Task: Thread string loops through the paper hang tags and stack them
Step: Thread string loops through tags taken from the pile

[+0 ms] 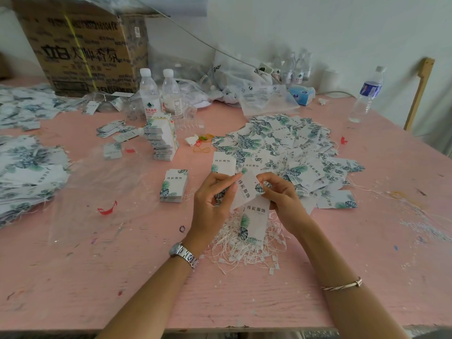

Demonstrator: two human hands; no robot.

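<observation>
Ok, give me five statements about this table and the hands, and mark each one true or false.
1. The left hand and right hand hold one hang tag between them. True.
2. The string loops are heaped beside the cardboard box. False: they lie on the near part of the table, under the hands.
3. A wristwatch sits on the left wrist. True.
4. The table is green. False: it is pink.
5. A small neat stack of tags lies left of the left hand. True.
</observation>
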